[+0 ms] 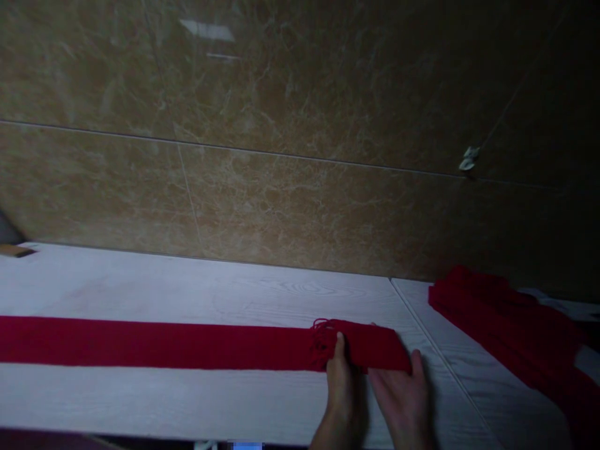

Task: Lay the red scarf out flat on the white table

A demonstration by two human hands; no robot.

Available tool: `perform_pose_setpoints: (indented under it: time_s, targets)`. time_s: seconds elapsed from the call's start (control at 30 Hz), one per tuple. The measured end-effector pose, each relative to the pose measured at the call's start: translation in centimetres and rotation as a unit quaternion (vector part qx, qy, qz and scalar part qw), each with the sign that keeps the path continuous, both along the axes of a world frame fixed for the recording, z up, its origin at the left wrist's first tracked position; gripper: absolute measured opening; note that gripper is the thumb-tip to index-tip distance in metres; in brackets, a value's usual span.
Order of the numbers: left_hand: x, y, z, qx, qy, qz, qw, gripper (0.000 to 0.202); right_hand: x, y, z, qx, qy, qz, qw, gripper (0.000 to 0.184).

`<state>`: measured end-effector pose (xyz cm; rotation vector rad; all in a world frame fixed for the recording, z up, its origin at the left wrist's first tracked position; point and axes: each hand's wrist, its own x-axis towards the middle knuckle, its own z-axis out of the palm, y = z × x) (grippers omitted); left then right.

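At the near edge, a small blue thing (pixel 247 445) shows below the bench (pixel 187 403), too cut off to name. Your hands come in just right of center. The left hand (pixel 340 378) holds the folded end of the red scarf (pixel 197 345), its thumb on top beside the fringe (pixel 321 342). Your right hand (pixel 402 394) lies palm up, fingers hidden under the fold, thumb out at its right end — you cannot tell whether it grips. From the fold, the scarf runs flat along the bench to your left, past the view. To your right, across a seam (pixel 435 350), lies a loose red heap (pixel 506 337). Farther back, at far left, sits a wooden piece (pixel 16 250); behind rises the marbled wall (pixel 262 206), with a pale fitting (pixel 469 159).
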<state>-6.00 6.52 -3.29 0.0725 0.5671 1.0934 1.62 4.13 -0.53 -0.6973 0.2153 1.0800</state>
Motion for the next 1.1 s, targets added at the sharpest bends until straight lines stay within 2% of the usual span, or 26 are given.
perform_pose_setpoints:
  time_s: [0.2,0.33,0.57,0.7,0.9,1.1]
  targets:
    - [-0.5,0.5,1.0,-0.041,-0.044,0.033,0.998,0.03,0.5,0.7,0.6,-0.023,-0.011,0.023,0.999,0.048]
    - [-0.9,0.8,1.4,-0.056,-0.037,0.049,0.997,0.027,0.7,1.0,0.7,-0.026,-0.022,0.027,0.999,0.052]
    - [-1.8,1.3,-0.6,0.016,0.029,0.02,0.999,0.038,0.8,1.0,-0.3,-0.01,-0.054,0.044,0.998,0.057]
    - [-2.6,1.7,-1.2,0.048,0.066,0.022,0.996,0.044,0.7,0.9,-0.2,-0.017,-0.041,0.04,0.998,0.059]
    - [-3.5,1.7,-0.1,0.054,0.145,0.01,0.988,0.045,0.7,0.8,0.1,-0.013,-0.04,0.03,0.999,0.064]
    - [-4.1,1.3,1.1,0.048,0.218,0.015,0.975,0.038,1.8,0.6,-2.1,0.034,-0.071,0.031,0.996,0.067]
